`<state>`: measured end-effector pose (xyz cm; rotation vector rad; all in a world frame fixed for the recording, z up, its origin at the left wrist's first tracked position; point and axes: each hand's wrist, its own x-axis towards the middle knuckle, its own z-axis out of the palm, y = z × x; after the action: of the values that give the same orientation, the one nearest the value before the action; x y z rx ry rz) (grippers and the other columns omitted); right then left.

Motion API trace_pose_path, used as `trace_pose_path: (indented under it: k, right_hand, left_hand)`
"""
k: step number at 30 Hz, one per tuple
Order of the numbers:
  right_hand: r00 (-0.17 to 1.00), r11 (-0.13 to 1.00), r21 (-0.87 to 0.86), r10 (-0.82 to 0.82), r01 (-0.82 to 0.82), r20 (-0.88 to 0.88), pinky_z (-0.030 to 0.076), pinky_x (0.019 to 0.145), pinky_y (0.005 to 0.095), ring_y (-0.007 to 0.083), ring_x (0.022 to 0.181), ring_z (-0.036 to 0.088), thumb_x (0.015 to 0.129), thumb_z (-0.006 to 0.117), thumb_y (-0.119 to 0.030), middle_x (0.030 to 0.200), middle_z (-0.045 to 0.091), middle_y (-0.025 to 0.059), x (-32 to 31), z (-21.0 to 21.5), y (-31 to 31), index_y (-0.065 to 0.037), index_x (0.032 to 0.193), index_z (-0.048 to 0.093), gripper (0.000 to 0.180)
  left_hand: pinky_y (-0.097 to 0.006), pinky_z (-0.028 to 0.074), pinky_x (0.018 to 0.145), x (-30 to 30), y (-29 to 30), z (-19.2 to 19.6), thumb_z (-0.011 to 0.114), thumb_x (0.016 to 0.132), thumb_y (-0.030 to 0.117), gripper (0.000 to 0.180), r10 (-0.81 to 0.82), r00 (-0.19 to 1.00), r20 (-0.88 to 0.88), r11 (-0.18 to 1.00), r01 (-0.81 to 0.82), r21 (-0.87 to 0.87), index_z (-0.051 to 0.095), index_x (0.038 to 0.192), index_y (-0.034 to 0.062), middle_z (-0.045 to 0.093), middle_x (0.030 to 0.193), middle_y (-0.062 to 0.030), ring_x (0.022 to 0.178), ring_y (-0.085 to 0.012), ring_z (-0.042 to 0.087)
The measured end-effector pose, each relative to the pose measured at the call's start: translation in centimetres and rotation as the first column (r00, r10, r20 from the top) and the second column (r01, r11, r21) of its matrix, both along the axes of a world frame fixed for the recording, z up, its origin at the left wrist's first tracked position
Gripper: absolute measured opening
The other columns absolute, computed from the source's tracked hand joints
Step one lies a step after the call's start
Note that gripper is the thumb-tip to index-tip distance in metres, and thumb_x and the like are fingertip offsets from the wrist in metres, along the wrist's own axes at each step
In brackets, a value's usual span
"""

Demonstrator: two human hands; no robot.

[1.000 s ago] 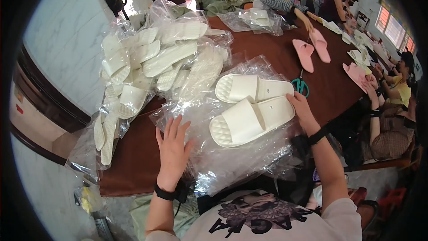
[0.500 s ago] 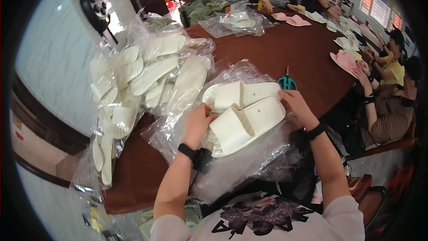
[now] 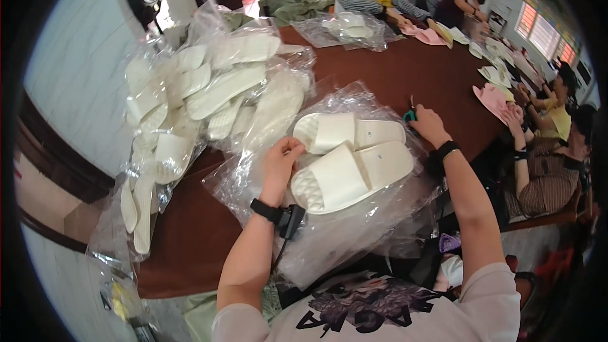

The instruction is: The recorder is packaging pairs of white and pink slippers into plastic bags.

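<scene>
Two cream slippers lie side by side on clear plastic bags (image 3: 361, 234) in front of me, the far slipper (image 3: 337, 132) and the near slipper (image 3: 342, 180). Beside the far slipper's left end is my left hand (image 3: 278, 163), thumb and fingertips pressed together; whatever is between them is too small to make out. My right hand (image 3: 429, 128) is beyond the right end of the pair, with its fingers closed round the teal handles of the scissors (image 3: 410, 115). The blades point away from me, and the hand hides part of the handles.
A heap of bagged cream slippers (image 3: 228, 92) covers the left of the brown table (image 3: 373, 73). Another bagged pair (image 3: 348, 25) lies at the far side. Pink slippers (image 3: 491, 101) and co-workers' hands (image 3: 514, 117) are along the right edge.
My right hand has left the slipper's end and moved up to grasp the scissors. My left hand has come slightly away from the slippers, which lie a little flatter and farther right.
</scene>
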<state>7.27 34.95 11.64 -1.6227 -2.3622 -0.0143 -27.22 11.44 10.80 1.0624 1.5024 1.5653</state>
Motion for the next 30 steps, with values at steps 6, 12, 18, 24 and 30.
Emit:
trace_pose_path:
  k: [6, 12, 18, 24, 30]
  right_hand:
    - [0.998, 0.999, -0.008, -0.052, 0.051, -0.037, 0.055, 0.078, 0.0441, 0.0361, 0.090, 0.069, 0.079, 0.068, -0.016, 0.096, 0.069, 0.0219, 0.9, 0.7, 1.4, 0.003, 0.109, 0.057, 0.037]
    - [0.611, 0.841, -0.355, -0.037, -0.408, -0.791, 0.053, 0.072, 0.0306, 0.0169, 0.085, 0.068, 0.084, 0.071, -0.020, 0.099, 0.066, 0.0084, -2.2, 6.4, -4.7, 0.003, 0.130, 0.054, 0.055]
    - [0.775, 0.789, 0.058, 0.613, -0.612, -0.153, 0.052, 0.078, 0.0354, 0.0267, 0.091, 0.066, 0.076, 0.073, -0.018, 0.104, 0.063, 0.0127, -8.8, 11.1, -11.7, -0.005, 0.128, 0.056, 0.055]
    - [0.626, 0.586, 0.220, 0.719, -0.780, 0.303, 0.047, 0.087, 0.0414, 0.0301, 0.103, 0.057, 0.072, 0.074, -0.020, 0.099, 0.059, 0.0131, -12.8, 11.7, -13.2, -0.006, 0.110, 0.061, 0.043]
    - [0.508, 0.426, 0.278, 0.715, -0.861, 0.480, 0.047, 0.081, 0.0390, 0.0245, 0.095, 0.057, 0.068, 0.074, -0.016, 0.089, 0.058, 0.0083, -14.7, 11.7, -13.8, -0.007, 0.098, 0.063, 0.033]
  left_hand:
    - [-0.021, 0.035, 0.045, -0.2, 0.3, 0.7, 0.064, 0.092, 0.012, 0.009, 0.023, 0.999, 0.033, 0.999, -0.025, 0.041, 0.066, 0.096, 0.0042, 0.067, 0.075, -0.0016, 0.053, -0.0039, 0.049]
    - [-0.022, 0.041, 0.054, 0.6, 0.1, 0.6, 0.066, 0.090, 0.010, 0.009, 0.103, 0.990, -0.097, 0.985, -0.088, 0.151, 0.067, 0.095, 0.0029, 0.066, 0.072, -0.0005, 0.058, -0.0054, 0.054]
    - [-0.021, 0.036, 0.046, 0.7, 0.3, -0.1, 0.066, 0.092, 0.014, 0.011, 0.179, 0.956, -0.234, 0.968, -0.129, 0.214, 0.067, 0.098, 0.0051, 0.067, 0.074, 0.0003, 0.056, -0.0029, 0.052]
    - [-0.025, 0.043, 0.052, 1.2, -0.4, 0.7, 0.065, 0.092, 0.014, 0.013, 0.264, 0.905, -0.335, 0.950, -0.184, 0.252, 0.066, 0.098, 0.0023, 0.069, 0.075, -0.0042, 0.058, -0.0079, 0.057]
    - [-0.030, 0.046, 0.056, 2.0, -0.8, 1.6, 0.065, 0.091, 0.012, 0.012, 0.323, 0.817, -0.478, 0.933, -0.189, 0.308, 0.064, 0.098, 0.0022, 0.069, 0.078, -0.0106, 0.058, -0.0147, 0.060]
